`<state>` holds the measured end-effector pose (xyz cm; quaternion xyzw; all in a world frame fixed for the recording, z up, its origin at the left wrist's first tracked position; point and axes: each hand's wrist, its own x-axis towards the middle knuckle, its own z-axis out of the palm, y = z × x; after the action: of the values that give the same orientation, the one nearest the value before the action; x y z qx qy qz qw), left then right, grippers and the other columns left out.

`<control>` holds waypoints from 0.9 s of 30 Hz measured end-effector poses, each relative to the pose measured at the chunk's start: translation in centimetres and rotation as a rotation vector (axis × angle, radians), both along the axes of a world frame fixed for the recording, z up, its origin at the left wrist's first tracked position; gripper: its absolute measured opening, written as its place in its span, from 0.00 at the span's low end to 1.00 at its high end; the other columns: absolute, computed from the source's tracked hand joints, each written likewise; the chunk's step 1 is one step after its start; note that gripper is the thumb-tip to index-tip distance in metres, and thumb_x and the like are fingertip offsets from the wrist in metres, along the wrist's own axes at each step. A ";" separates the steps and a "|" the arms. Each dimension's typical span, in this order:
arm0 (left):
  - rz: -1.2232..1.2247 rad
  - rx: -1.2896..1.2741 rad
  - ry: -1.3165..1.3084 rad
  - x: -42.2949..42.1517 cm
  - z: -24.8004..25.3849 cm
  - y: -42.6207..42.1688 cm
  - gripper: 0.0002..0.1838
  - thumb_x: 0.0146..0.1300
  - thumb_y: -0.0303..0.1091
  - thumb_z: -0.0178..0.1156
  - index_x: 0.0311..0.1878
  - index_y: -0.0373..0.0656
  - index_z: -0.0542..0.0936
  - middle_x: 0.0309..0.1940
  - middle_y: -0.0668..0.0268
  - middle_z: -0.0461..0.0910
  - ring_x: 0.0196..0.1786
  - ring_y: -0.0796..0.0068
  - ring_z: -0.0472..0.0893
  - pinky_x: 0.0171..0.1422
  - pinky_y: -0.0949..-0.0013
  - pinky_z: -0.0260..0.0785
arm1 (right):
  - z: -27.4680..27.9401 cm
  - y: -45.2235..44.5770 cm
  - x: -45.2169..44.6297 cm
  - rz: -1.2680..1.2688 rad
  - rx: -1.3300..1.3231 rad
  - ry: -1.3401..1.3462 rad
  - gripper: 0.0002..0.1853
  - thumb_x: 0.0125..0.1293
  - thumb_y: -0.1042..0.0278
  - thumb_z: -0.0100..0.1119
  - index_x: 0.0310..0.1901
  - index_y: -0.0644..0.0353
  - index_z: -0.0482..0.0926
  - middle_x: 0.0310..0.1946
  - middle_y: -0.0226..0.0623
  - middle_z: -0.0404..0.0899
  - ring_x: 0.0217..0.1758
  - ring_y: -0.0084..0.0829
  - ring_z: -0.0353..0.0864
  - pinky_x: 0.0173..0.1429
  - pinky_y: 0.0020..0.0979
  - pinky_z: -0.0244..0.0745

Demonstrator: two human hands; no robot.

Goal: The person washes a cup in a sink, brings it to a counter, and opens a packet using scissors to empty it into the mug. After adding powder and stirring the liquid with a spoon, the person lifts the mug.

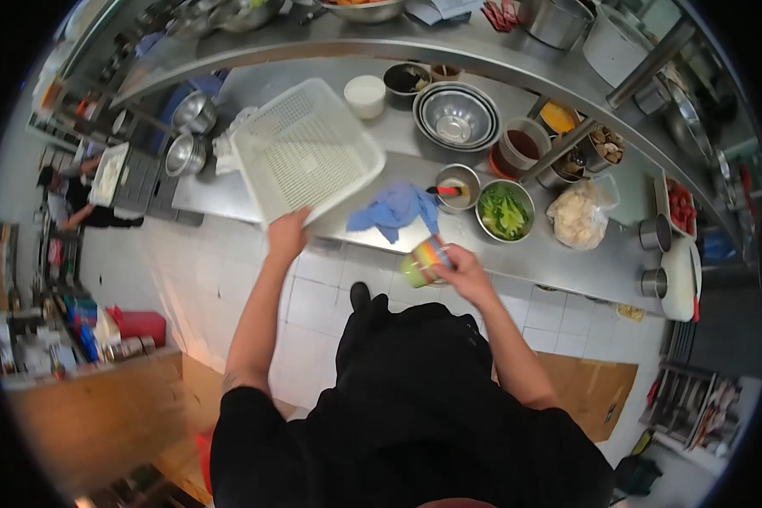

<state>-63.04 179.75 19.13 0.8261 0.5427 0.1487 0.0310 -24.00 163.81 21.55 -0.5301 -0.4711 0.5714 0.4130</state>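
Observation:
My left hand grips the near edge of a white perforated plastic basket, which lies tilted on the steel counter. In my right hand is a colourful striped packet, green at its lower end, held in front of the counter's edge. Between the two hands a crumpled blue cloth rests on the counter. Beyond the packet stand a small metal bowl with a red-handled tool across it and a metal bowl of green leaves.
Nested steel bowls, a white tub, a container of dark red liquid and a bag of pale food stand on the counter. A steel shelf crosses above. Another person is at the far left.

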 end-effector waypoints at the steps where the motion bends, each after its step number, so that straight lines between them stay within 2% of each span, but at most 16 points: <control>1: 0.011 -0.084 0.132 -4.2 0.9 0.7 0.23 0.52 0.22 0.58 0.51 0.53 0.84 0.34 0.55 0.85 0.39 0.50 0.83 0.46 0.51 0.75 | -0.5 2.1 -3.3 -0.014 0.004 -0.060 0.14 0.65 0.71 0.68 0.49 0.64 0.79 0.40 0.29 0.82 0.43 0.20 0.78 0.53 0.29 0.75; 3: 0.005 -0.118 0.134 -12.0 1.8 1.8 0.21 0.50 0.21 0.59 0.45 0.53 0.87 0.36 0.59 0.86 0.41 0.54 0.83 0.49 0.54 0.76 | -1.9 7.1 -9.2 -0.026 0.128 -0.398 0.11 0.61 0.72 0.67 0.43 0.62 0.78 0.36 0.41 0.81 0.41 0.36 0.81 0.53 0.36 0.75; 5: -0.032 -0.121 0.131 -18.0 2.0 3.4 0.22 0.48 0.16 0.58 0.45 0.50 0.87 0.38 0.60 0.87 0.43 0.55 0.82 0.50 0.55 0.75 | -4.0 12.2 -13.3 -0.091 0.520 -0.732 0.08 0.59 0.75 0.64 0.40 0.60 0.77 0.37 0.43 0.80 0.47 0.44 0.80 0.58 0.46 0.72; 7: -0.082 -0.159 0.105 -22.1 1.2 5.3 0.22 0.48 0.15 0.59 0.46 0.47 0.86 0.43 0.59 0.86 0.48 0.54 0.82 0.57 0.54 0.73 | -4.4 16.3 -16.0 -0.100 0.652 -0.807 0.10 0.57 0.77 0.61 0.41 0.58 0.79 0.39 0.40 0.80 0.54 0.43 0.78 0.63 0.51 0.68; 9: -0.118 -0.177 0.133 -23.5 1.5 7.0 0.22 0.48 0.15 0.59 0.47 0.45 0.86 0.46 0.58 0.86 0.51 0.52 0.81 0.60 0.53 0.72 | -5.4 19.0 -17.1 -0.050 0.646 -0.899 0.10 0.57 0.77 0.61 0.42 0.58 0.80 0.39 0.39 0.81 0.54 0.42 0.79 0.65 0.51 0.68; 11: -0.230 -0.173 0.264 -23.3 3.3 7.3 0.22 0.53 0.19 0.62 0.53 0.45 0.84 0.55 0.54 0.82 0.60 0.48 0.78 0.68 0.52 0.68 | -5.9 19.8 -17.6 0.004 0.633 -0.988 0.11 0.56 0.77 0.60 0.42 0.57 0.80 0.39 0.39 0.81 0.54 0.41 0.79 0.68 0.51 0.67; 12: -0.251 -0.170 0.262 -22.5 5.0 6.5 0.22 0.53 0.19 0.62 0.53 0.45 0.84 0.55 0.54 0.82 0.60 0.48 0.78 0.68 0.52 0.68 | -6.0 19.8 -17.6 0.055 0.644 -1.042 0.12 0.56 0.77 0.60 0.43 0.57 0.81 0.40 0.38 0.81 0.54 0.41 0.79 0.71 0.51 0.65; 15: -0.103 -0.045 0.367 -17.4 8.8 4.6 0.23 0.58 0.23 0.65 0.59 0.44 0.80 0.60 0.52 0.79 0.66 0.47 0.75 0.71 0.52 0.66 | -6.2 20.7 -17.4 0.077 0.599 -1.164 0.12 0.57 0.75 0.61 0.44 0.56 0.81 0.41 0.37 0.82 0.56 0.39 0.78 0.76 0.52 0.60; 17: -0.268 -0.068 -0.284 -13.4 9.1 4.2 0.22 0.62 0.26 0.65 0.60 0.43 0.79 0.61 0.52 0.79 0.66 0.49 0.75 0.72 0.53 0.65 | -5.4 20.1 -16.9 0.043 0.540 -1.227 0.12 0.59 0.74 0.61 0.45 0.56 0.82 0.42 0.38 0.82 0.58 0.39 0.78 0.77 0.52 0.57; 18: -0.319 -0.148 -0.452 -10.2 9.2 3.3 0.20 0.62 0.26 0.64 0.59 0.40 0.79 0.62 0.52 0.78 0.66 0.49 0.75 0.72 0.54 0.66 | -3.4 19.4 -17.0 -0.098 0.579 -1.189 0.12 0.60 0.73 0.61 0.47 0.56 0.82 0.44 0.39 0.82 0.61 0.38 0.77 0.77 0.52 0.57; 19: -0.337 -0.344 -0.549 -7.3 8.5 2.7 0.24 0.64 0.28 0.64 0.64 0.40 0.76 0.66 0.51 0.75 0.70 0.49 0.72 0.75 0.55 0.62 | -1.1 18.4 -17.3 -0.235 0.616 -1.143 0.13 0.62 0.71 0.62 0.49 0.57 0.83 0.46 0.40 0.83 0.64 0.38 0.76 0.77 0.52 0.57; 21: -0.360 -0.420 -0.580 -1.0 6.7 2.2 0.36 0.63 0.32 0.66 0.73 0.36 0.65 0.73 0.45 0.64 0.76 0.46 0.63 0.79 0.54 0.55 | 5.1 13.4 -15.7 -0.222 0.514 -0.914 0.14 0.66 0.67 0.64 0.51 0.59 0.83 0.48 0.44 0.84 0.62 0.40 0.78 0.73 0.48 0.65; 23: -0.348 -0.315 -0.522 3.4 1.0 3.8 0.49 0.64 0.39 0.67 0.79 0.32 0.48 0.78 0.40 0.50 0.81 0.45 0.52 0.82 0.56 0.47 | 7.9 7.7 -11.5 -0.072 0.250 -0.297 0.17 0.67 0.60 0.65 0.53 0.60 0.82 0.49 0.43 0.85 0.56 0.44 0.83 0.67 0.44 0.73; 24: -0.350 -0.312 -0.530 5.0 -1.5 4.8 0.49 0.64 0.39 0.67 0.79 0.32 0.48 0.78 0.40 0.50 0.81 0.45 0.52 0.82 0.56 0.47 | 5.3 5.1 -8.9 -0.099 0.108 -0.008 0.16 0.68 0.58 0.64 0.52 0.60 0.84 0.46 0.44 0.86 0.46 0.45 0.86 0.58 0.39 0.79; 26: -0.182 -0.386 -0.612 7.9 -5.4 6.8 0.55 0.64 0.43 0.68 0.79 0.29 0.41 0.79 0.37 0.43 0.82 0.44 0.47 0.82 0.59 0.45 | 6.4 1.5 -5.2 0.154 -0.359 -1.281 0.16 0.69 0.60 0.64 0.51 0.63 0.84 0.40 0.44 0.87 0.46 0.33 0.87 0.52 0.37 0.80; 27: -0.208 -0.578 -0.891 9.1 -6.4 8.1 0.56 0.65 0.45 0.68 0.79 0.29 0.40 0.79 0.39 0.44 0.82 0.47 0.49 0.82 0.61 0.46 | 7.4 0.8 -3.3 -0.027 -0.187 -1.198 0.11 0.69 0.64 0.63 0.45 0.63 0.85 0.35 0.44 0.86 0.41 0.36 0.86 0.47 0.34 0.79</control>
<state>-53.93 187.81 12.77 0.6901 0.4112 0.3254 0.4987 -27.31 164.65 28.93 -0.7996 -0.5626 0.2074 0.0347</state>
